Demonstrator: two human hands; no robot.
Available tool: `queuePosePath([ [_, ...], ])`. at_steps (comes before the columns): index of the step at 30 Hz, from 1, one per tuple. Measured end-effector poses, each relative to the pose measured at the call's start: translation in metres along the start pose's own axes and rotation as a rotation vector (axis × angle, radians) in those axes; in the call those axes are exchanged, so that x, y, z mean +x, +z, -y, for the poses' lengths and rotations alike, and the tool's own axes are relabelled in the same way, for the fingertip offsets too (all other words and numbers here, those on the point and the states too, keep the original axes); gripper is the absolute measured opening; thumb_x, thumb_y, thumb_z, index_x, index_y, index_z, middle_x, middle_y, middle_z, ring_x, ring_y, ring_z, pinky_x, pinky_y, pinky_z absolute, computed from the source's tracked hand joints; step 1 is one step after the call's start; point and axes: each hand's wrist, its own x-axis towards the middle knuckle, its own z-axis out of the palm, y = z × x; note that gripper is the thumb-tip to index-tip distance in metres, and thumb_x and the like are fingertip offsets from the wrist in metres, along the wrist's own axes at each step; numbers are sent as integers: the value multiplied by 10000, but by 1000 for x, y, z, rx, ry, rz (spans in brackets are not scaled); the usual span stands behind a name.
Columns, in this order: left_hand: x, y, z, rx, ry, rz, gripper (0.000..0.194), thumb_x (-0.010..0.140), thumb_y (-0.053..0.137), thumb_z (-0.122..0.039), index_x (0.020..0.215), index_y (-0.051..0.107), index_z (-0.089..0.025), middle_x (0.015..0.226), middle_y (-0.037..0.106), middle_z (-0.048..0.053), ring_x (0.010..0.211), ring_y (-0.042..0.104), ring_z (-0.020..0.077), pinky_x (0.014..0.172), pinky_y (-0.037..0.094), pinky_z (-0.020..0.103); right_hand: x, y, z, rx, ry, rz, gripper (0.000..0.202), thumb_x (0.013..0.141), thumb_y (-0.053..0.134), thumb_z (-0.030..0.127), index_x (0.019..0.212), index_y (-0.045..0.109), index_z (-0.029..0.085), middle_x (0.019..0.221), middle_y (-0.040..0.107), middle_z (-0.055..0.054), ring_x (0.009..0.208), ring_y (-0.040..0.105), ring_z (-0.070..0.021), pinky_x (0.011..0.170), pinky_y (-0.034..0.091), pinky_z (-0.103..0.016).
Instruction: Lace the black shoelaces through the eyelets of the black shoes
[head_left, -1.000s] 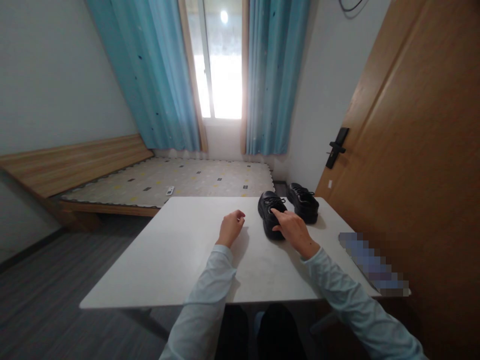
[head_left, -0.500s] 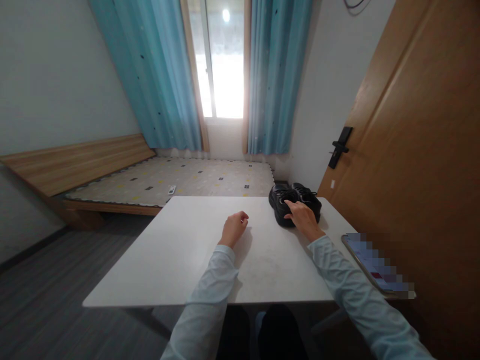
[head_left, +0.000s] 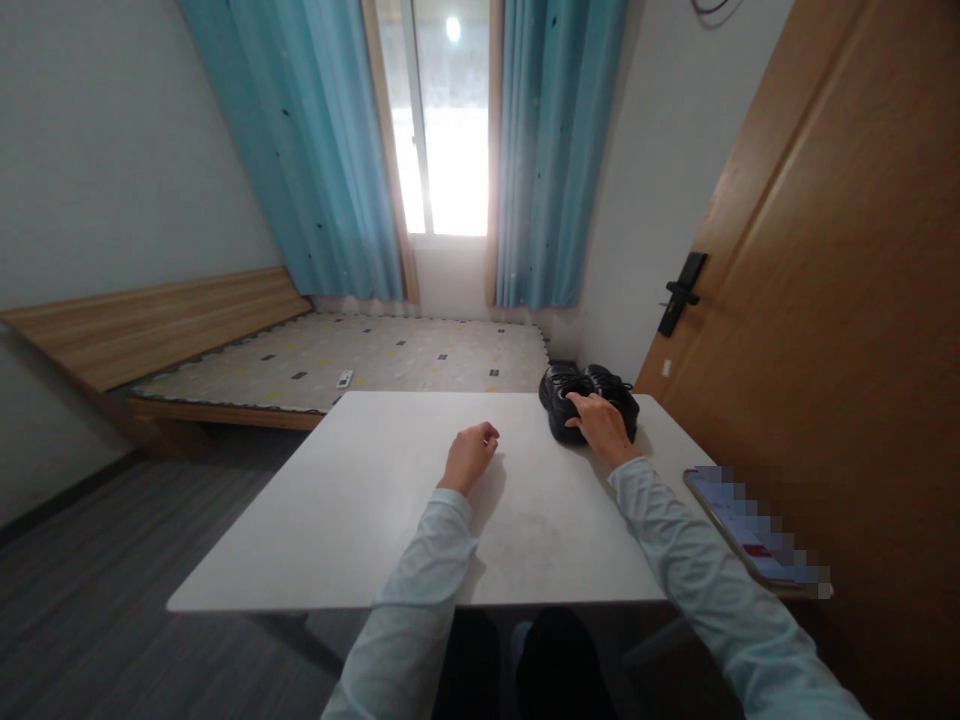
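A pair of black lace-up shoes (head_left: 556,402) stands side by side near the far right corner of the white table (head_left: 337,500), toes pointing away from me. My right hand (head_left: 602,425) reaches onto the heel end of the pair, thumb and forefinger at the left shoe's opening. Its other fingers are hidden between and behind the heels. My left hand (head_left: 470,455) rests on the tabletop left of the shoes, fingers curled into a loose fist with nothing visible in it.
A tablet-like device (head_left: 742,530), partly blurred out, lies along the table's right edge. Just beyond that side is a wooden door (head_left: 840,300). Behind the table stands a bed (head_left: 420,350) with a white remote (head_left: 344,379) on it.
The shoes have shifted slightly away from me, and their heels sit a bit farther back. My right hand has moved slightly with them. My left hand has stayed nearly still.
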Motion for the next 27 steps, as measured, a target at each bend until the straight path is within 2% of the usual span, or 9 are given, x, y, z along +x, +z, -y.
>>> queuePosePath([
  [6,0,0,-1,3,6,-6,216,812,500,-155,902,693,-188,874,719,48,797,646,142,746,457,232,5,0,-1,-43,24,2,343,771,690,215,1088,563,189,897,665,-98,878,609,-222,745,406,-281],
  [11,-1,0,-2,16,-12,3,219,811,500,-151,904,694,-194,877,718,44,801,646,142,759,458,235,8,-5,2,-100,39,62,345,734,733,245,1016,549,169,854,661,-92,841,618,-220,726,407,-285],
  [14,0,1,-1,16,-17,5,215,807,504,-152,902,693,-193,884,717,45,807,646,143,763,458,236,7,-9,5,-120,16,77,358,730,731,227,1026,546,148,904,655,-103,870,607,-229,755,408,-302],
  [17,1,2,0,18,-13,1,210,806,505,-156,896,692,-190,888,717,49,813,647,148,768,458,242,2,-15,10,-127,-17,38,364,750,694,172,1079,544,134,981,633,-115,941,576,-238,820,395,-325],
  [24,-1,1,-2,10,22,8,208,806,503,-150,888,691,-185,881,717,51,804,649,150,761,460,244,-20,-46,42,-73,-82,-12,249,811,609,167,1058,584,142,1045,615,-128,1025,521,-259,891,363,-367],
  [27,-2,2,-2,5,48,22,210,801,505,-137,889,690,-181,867,717,48,791,648,143,760,463,239,-28,-54,64,-17,-157,30,219,835,583,175,1053,590,149,1034,630,-116,1001,543,-247,887,372,-363],
])
